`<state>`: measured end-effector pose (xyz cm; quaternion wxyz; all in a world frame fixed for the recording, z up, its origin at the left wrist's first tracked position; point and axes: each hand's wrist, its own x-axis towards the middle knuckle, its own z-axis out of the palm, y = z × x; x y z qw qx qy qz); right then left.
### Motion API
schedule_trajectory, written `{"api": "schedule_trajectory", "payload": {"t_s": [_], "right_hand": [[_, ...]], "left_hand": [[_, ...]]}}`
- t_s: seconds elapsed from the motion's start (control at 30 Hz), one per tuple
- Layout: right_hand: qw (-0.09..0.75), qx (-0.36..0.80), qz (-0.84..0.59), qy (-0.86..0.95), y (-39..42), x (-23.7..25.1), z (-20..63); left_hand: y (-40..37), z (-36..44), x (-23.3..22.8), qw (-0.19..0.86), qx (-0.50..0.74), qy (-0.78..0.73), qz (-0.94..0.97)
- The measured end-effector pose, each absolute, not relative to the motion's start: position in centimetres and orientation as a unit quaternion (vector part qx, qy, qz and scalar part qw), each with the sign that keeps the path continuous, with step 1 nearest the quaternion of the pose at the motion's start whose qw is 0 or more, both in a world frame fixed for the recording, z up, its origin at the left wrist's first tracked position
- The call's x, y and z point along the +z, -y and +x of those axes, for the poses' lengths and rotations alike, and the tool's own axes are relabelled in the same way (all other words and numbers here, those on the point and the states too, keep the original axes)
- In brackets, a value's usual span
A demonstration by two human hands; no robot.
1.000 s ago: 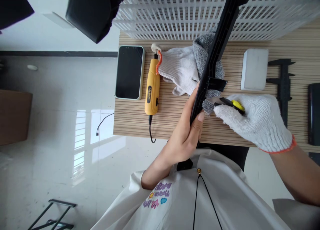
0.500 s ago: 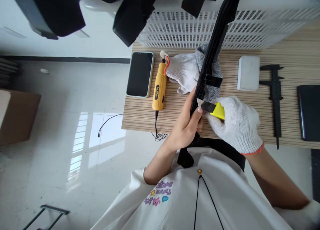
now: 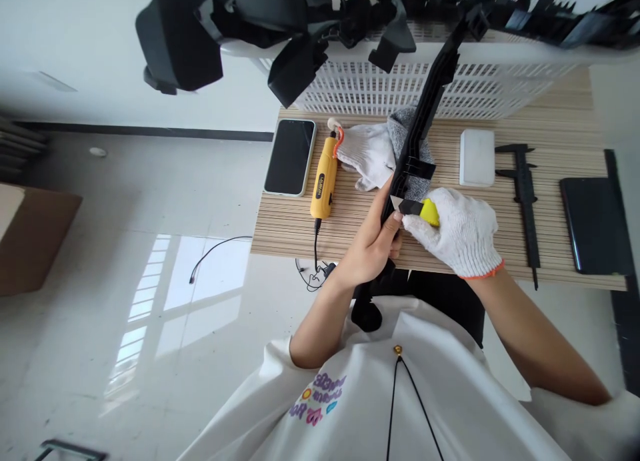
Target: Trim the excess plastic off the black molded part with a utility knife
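A long black plastic part (image 3: 419,131) slants from my lap up towards the white basket. My bare left hand (image 3: 371,244) is wrapped round its lower half. In a white knitted glove, my right hand (image 3: 453,231) grips a yellow-handled utility knife (image 3: 430,212). The knife's blade lies against the black part, close to my left thumb. Under the part, on the table, are a grey cloth or glove (image 3: 400,129) and a white glove (image 3: 367,151) with an orange cuff edge.
On the wooden table (image 3: 280,231) lie a phone (image 3: 291,157), a yellow rotary tool (image 3: 325,181), a white block (image 3: 477,157), a black caliper (image 3: 525,197) and a black device (image 3: 595,225). Behind stands a white basket (image 3: 370,87) heaped with black parts (image 3: 295,67). A cable hangs off the front edge.
The camera view has tilted up, showing more black parts in the basket. Both hands keep their hold, with the blade still at the black part near my left thumb.
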<state>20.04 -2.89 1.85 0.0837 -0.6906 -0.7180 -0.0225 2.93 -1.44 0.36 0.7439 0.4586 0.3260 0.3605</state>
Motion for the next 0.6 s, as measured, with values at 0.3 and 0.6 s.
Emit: {"api": "schedule_trajectory", "payload": {"t_s": [0.3,0.6], "right_hand": [[0.081,-0.02,-0.694,0.715,2.94,1.82,19.97],[0.078,-0.04,-0.703,0.706,3.01,1.67,19.63]], "left_hand": [[1.7,2.82,0.19,0.739,0.365,-0.32,0.467],[1.76,2.76,0.15,0.723,0.366,-0.332,0.483]]}}
